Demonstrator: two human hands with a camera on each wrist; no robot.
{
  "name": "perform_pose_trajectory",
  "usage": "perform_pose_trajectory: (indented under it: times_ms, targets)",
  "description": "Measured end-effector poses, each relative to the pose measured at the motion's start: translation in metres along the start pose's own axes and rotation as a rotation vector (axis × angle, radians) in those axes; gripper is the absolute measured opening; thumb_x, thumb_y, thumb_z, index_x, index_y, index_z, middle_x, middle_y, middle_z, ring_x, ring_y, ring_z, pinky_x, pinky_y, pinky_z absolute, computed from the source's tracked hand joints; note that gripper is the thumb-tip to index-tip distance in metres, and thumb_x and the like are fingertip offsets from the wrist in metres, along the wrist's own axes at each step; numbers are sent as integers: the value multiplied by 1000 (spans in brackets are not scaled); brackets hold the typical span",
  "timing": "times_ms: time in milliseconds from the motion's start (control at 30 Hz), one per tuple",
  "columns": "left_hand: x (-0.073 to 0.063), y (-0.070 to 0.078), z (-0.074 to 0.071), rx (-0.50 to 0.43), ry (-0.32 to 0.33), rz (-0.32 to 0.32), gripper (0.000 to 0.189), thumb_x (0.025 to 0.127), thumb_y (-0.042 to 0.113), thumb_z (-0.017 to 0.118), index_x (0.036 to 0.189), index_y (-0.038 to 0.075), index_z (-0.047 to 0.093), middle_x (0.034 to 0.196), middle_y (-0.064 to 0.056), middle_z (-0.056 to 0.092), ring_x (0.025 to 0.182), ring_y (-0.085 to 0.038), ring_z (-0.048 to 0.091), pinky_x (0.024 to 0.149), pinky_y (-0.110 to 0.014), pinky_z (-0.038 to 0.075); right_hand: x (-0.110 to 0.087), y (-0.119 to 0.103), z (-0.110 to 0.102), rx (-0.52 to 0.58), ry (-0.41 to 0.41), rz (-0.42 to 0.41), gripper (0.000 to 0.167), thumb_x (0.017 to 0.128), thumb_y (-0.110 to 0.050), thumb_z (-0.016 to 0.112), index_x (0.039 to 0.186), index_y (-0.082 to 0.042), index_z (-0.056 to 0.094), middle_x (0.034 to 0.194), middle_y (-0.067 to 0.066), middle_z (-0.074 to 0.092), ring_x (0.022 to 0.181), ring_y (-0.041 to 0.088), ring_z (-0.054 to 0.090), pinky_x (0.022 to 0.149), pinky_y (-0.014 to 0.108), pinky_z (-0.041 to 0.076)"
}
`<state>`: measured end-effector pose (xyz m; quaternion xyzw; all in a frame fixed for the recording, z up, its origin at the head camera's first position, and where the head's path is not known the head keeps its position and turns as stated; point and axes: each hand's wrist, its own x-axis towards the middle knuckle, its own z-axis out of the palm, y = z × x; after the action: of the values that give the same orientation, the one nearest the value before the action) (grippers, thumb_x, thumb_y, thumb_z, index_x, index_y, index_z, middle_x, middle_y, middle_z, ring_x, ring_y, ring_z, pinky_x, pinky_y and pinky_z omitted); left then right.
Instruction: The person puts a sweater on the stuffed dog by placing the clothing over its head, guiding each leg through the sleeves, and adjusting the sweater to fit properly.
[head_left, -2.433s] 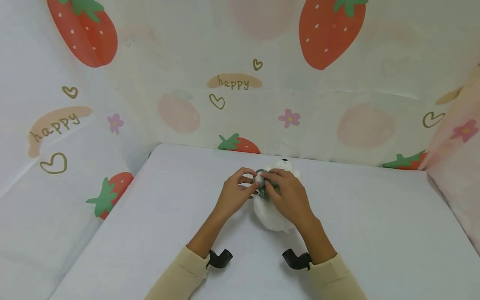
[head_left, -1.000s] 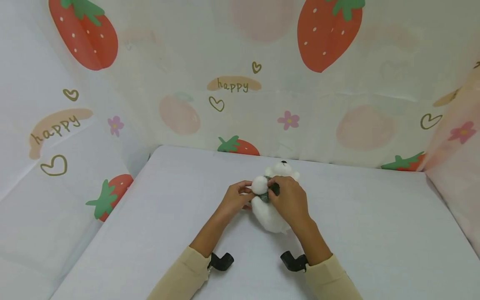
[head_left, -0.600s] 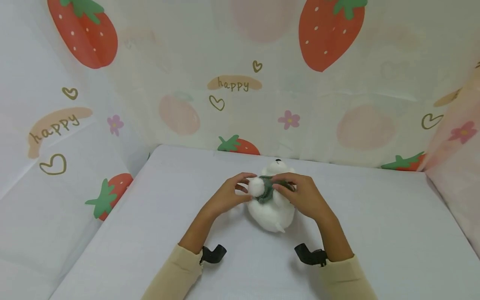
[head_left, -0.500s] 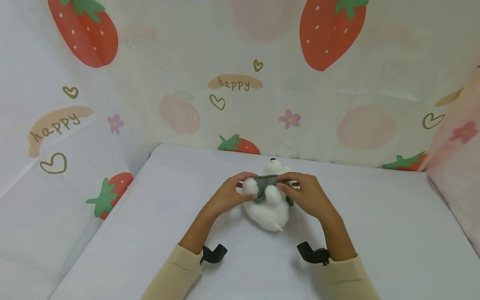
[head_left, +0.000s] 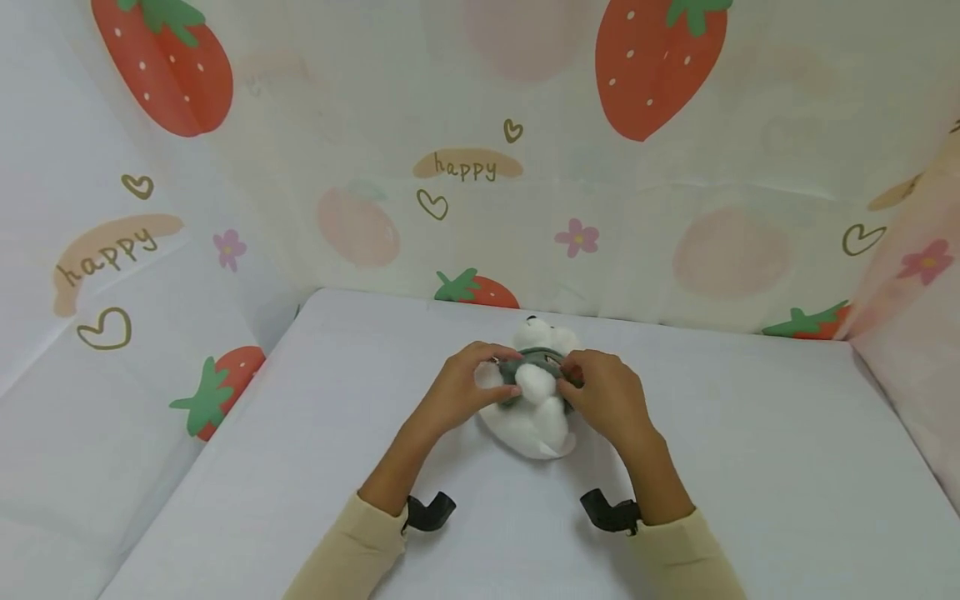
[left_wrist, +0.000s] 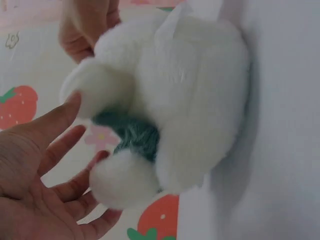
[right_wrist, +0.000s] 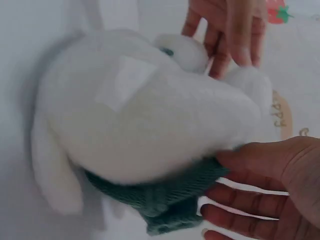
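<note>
At rear and sides: printed backdrop (head_left: 480, 108) with strawberries (head_left: 663, 67), hearts (head_left: 105, 328) and the word "happy". Below: white tabletop (head_left: 360, 358), meeting the backdrop along the far edge. Entering from the lower edge: two beige sleeves (head_left: 348, 554), angled inward. On the rear half of the tabletop, between both hands: white plush toy (head_left: 525, 433). Leans back, head toward the backdrop. At left: left hand (head_left: 453, 392), fingers spread and slightly bent, thumb touching one white paw (left_wrist: 97, 90). At right: right hand (head_left: 611, 396), fingers and thumb pinching the edge of a green knit piece (right_wrist: 155, 195). Wraps around the toy's upper body. At each wrist: black curved fitting (head_left: 431, 512). On the body: flat white tag (right_wrist: 127, 80). On the head: black nose (head_left: 531, 317), pointing upward.
</note>
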<state>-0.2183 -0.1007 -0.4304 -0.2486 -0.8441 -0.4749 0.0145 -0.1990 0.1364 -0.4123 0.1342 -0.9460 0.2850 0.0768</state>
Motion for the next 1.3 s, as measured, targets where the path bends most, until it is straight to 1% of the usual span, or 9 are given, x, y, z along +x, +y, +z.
perform_pose_trajectory:
  times_ms: [100,200,333,400,633,900,1033,1167,1300]
  targets:
    - [1,0,6,-24,59,33,46,82,19,86,125,14,70,122,-2,67,115,-20,60,103,-43,46,1,-6,5,38,74,-17,7,92,-12,73,97,-8,73,89,5,74,77,19,67,63,38,54]
    - [2,1,12,-42,118,56,44,82,17,86,123,12,70,119,-2,70,109,-22,62,97,-44,48,2,-10,6,144,129,-52,4,94,-8,71,97,-7,71,87,5,72,78,19,66,67,37,54]
    - [4,4,19,-40,172,68,45,81,17,86,123,11,70,116,-4,71,105,-23,63,93,-43,51,2,-14,6,265,136,-98,7,94,-2,70,100,-6,70,90,5,71,85,20,65,74,37,55]
    - [4,6,21,-38,195,72,46,81,17,86,124,13,69,117,-4,70,103,-22,65,90,-42,53,1,-17,6,284,129,-121,9,94,0,69,101,-6,70,92,5,70,87,19,65,75,37,56]
    - [3,3,30,-84,277,94,44,79,12,86,120,16,71,117,3,69,94,-15,65,74,-35,59,-3,-30,12,210,169,-198,12,89,0,75,97,-9,72,92,3,69,85,18,61,71,35,52]
    - [2,6,37,-24,351,138,27,82,1,84,105,8,72,102,-2,70,88,-15,67,71,-27,58,-5,-40,17,207,185,-246,13,85,-1,79,94,-8,74,92,2,72,87,18,61,71,35,52]
    - [2,7,33,-12,366,163,22,83,-3,81,101,7,74,97,-4,72,82,-14,69,70,-25,58,-5,-39,17,197,181,-209,18,84,0,81,96,-11,73,91,0,68,88,17,58,70,35,51]
    - [2,8,27,-2,367,181,20,85,-6,77,99,8,79,91,-3,75,75,-11,68,68,-25,56,-1,-34,24,150,219,-160,30,79,-4,83,104,-12,67,93,2,63,91,20,55,72,37,48]
    - [0,11,25,74,365,157,18,86,-2,77,97,12,82,90,4,77,75,-6,66,65,-24,53,3,-29,37,66,279,-148,48,77,-17,88,118,-9,63,108,10,63,102,30,56,78,46,47]
